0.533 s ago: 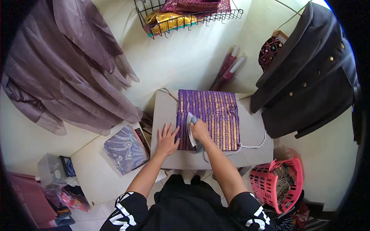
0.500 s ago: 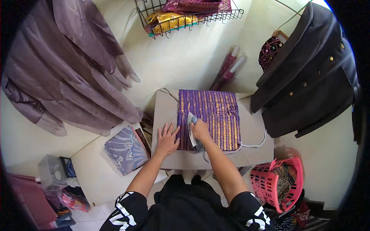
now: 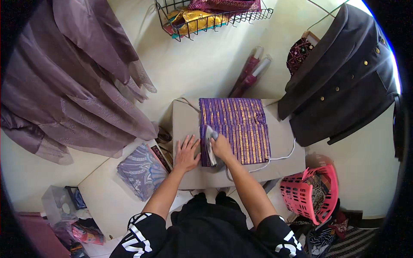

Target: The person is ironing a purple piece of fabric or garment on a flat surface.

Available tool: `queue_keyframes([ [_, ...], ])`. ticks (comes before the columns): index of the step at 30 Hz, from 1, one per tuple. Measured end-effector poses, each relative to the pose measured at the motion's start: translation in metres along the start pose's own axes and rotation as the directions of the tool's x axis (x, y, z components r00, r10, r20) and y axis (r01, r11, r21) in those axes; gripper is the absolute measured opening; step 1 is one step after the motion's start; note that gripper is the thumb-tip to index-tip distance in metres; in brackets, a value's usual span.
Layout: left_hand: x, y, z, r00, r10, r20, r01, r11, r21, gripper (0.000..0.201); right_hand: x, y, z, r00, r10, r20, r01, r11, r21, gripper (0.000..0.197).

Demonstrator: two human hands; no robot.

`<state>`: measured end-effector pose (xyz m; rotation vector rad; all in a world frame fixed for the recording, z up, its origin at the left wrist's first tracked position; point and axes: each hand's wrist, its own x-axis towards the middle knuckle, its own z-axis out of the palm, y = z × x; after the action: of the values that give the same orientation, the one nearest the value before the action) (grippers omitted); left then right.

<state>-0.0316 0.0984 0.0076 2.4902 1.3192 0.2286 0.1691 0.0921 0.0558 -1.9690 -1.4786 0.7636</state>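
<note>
A purple cloth with gold stripes point(image 3: 245, 137) lies folded flat on the beige ironing board point(image 3: 282, 142). My right hand point(image 3: 222, 147) is wrapped round the handle of a clothes iron point(image 3: 210, 142), which rests along the left part of the cloth with its tip pointing away from me. Part of the iron's body is hidden behind the hand and wrist. My left hand point(image 3: 186, 154) lies flat with spread fingers on the board, just beside the cloth's left edge. A pale cord point(image 3: 282, 157) loops from near my right forearm across the board's right side.
A folded grey-blue patterned cloth point(image 3: 142, 170) lies on a white surface at left. Mauve garments point(image 3: 81, 86) hang at left, a dark buttoned jacket point(image 3: 340, 81) at right. A pink laundry basket point(image 3: 301, 200) stands lower right. A wire rack point(image 3: 215, 26) hangs on the wall.
The iron and my right hand have shifted slightly left on the cloth. My left hand stays nearly in place. The whole view has tilted a little.
</note>
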Motion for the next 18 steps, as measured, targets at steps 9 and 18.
queue_keyframes([
  [9, -0.002, -0.003, -0.003, 0.999, -0.032, -0.015, 0.032, 0.998, -0.046, 0.073, -0.025, -0.007, 0.012, 0.992, 0.109, 0.067, -0.104, 0.991, -0.081, 0.044],
  [18, 0.003, 0.0, -0.001, 0.999, -0.001, -0.036, 0.001, 1.0, -0.012, 0.074, 0.018, -0.007, 0.024, 1.0, 0.031, 0.005, -0.031, 0.998, -0.049, 0.039],
])
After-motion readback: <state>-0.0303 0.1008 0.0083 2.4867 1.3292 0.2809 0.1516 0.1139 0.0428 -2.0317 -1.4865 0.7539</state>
